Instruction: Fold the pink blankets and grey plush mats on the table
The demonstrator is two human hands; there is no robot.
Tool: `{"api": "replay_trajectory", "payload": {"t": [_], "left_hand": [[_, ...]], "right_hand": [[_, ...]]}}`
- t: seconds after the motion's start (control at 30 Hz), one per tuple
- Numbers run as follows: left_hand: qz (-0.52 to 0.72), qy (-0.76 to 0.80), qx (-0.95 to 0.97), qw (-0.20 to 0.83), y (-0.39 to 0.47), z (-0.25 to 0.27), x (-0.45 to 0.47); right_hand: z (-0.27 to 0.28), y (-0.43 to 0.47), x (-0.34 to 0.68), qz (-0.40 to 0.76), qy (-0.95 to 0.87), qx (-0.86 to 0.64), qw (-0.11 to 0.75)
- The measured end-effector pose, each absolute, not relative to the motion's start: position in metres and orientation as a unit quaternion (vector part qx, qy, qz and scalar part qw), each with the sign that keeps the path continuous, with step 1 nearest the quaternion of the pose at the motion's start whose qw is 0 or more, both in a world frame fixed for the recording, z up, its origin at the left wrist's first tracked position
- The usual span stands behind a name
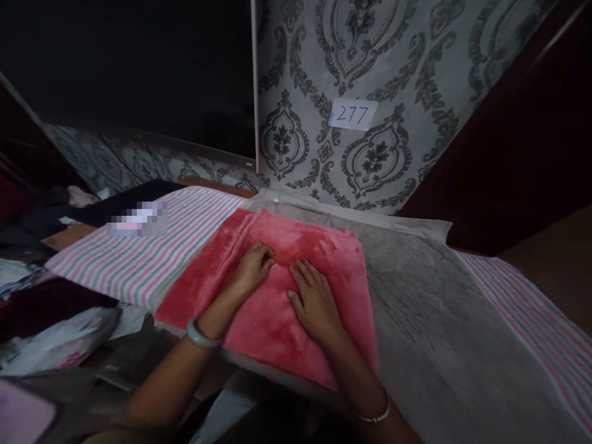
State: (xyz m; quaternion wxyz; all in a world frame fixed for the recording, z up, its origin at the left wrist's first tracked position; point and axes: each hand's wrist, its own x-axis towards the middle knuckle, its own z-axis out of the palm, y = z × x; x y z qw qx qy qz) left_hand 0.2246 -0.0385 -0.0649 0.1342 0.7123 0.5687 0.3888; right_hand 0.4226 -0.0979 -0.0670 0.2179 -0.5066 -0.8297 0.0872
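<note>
A red, fluffy plush fabric (296,345) lies spread out in front of me, with a raised fold running along its left part. My left hand (254,266) rests on its upper middle, fingers curled in toward the thumb in a pinch at the pile. Whatever is between those fingertips is mostly hidden. To its right, my right hand (318,305) lies flat on the same fabric with the fingers stretched out and the thumb apart. Both hands are close together, not touching.
Underneath is a grey sheet (416,320), with pink, grey and white striped cloth (185,228) at left and more striped cloth (522,314) at right. A dark television screen (139,74) and a paper marked 277 (354,115) are behind. Crumpled bags (69,339) lie lower left.
</note>
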Motion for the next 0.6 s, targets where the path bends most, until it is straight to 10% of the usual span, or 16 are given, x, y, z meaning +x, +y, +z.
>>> {"api": "replay_trajectory", "payload": {"t": [0.6], "left_hand": [[0.21, 0.62, 0.755, -0.041, -0.061, -0.039, 0.209]], "right_hand": [[-0.052, -0.087, 0.434, 0.151, -0.854, -0.471, 0.164]]}}
